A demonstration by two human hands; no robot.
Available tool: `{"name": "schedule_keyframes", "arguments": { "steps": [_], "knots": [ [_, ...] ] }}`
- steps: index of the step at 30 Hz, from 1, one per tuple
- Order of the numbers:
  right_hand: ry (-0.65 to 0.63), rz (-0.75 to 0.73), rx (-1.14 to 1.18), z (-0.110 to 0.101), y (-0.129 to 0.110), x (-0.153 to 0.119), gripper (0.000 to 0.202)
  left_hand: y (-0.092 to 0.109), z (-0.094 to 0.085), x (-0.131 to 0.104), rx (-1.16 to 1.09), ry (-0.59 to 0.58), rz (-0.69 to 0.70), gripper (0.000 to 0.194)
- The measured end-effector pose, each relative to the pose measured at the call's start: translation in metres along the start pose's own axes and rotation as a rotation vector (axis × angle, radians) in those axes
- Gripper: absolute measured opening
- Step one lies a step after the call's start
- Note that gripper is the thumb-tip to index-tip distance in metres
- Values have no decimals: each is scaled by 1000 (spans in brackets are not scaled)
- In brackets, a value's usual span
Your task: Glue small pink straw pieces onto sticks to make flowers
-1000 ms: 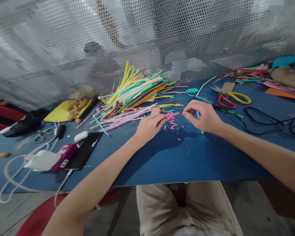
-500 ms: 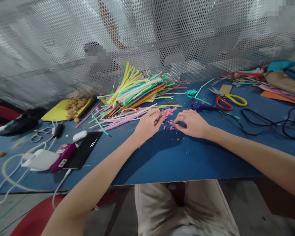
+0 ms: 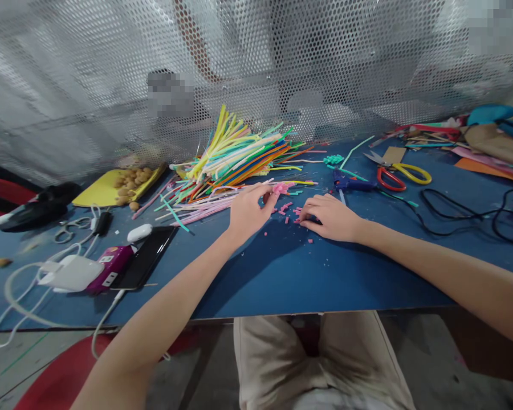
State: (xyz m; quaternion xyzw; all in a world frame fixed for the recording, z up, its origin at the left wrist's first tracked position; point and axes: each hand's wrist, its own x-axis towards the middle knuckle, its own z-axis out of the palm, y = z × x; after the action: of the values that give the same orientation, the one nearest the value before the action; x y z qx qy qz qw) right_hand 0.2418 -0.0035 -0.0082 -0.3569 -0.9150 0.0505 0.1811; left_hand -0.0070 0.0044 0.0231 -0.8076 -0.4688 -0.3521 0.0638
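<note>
My left hand (image 3: 251, 212) pinches a pink cluster of short pieces (image 3: 283, 187) between thumb and fingertips, just above the blue table. My right hand (image 3: 332, 218) rests on the table to the right, its fingers curled together at the edge of the pink cut bits (image 3: 285, 207). Whether a bit is between those fingertips I cannot make out. More bits lie scattered between the two hands. Behind the right hand lies a blue glue gun (image 3: 354, 183), and a turquoise cluster (image 3: 334, 160) sits farther back.
Colourful pipe cleaners (image 3: 239, 156) are heaped at the back. Scissors with red and yellow handles (image 3: 406, 172) lie at the right, near a black cable (image 3: 453, 216). A phone (image 3: 147, 259), white charger (image 3: 74, 273) and yellow tray (image 3: 96, 192) of brown balls occupy the left. Perforated metal mesh (image 3: 248, 68) stands behind.
My left hand has taken hold of the pink cluster, which lay on the table, and lifted it slightly up and left. My right hand has barely moved.
</note>
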Motion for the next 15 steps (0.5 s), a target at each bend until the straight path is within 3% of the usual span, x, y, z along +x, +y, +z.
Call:
{"name": "schedule_keyframes", "arguments": {
  "steps": [3,10,15],
  "knots": [
    [30,-22,6,1,0,0,24,-4,1,2,20,5,-17,29],
    [47,-111,-20,9,6,0,22,0,4,-1,-54,66,88,38],
    [50,-121,-70,7,2,-1,20,10,6,-5,-211,7,-41,45]
  ]
}}
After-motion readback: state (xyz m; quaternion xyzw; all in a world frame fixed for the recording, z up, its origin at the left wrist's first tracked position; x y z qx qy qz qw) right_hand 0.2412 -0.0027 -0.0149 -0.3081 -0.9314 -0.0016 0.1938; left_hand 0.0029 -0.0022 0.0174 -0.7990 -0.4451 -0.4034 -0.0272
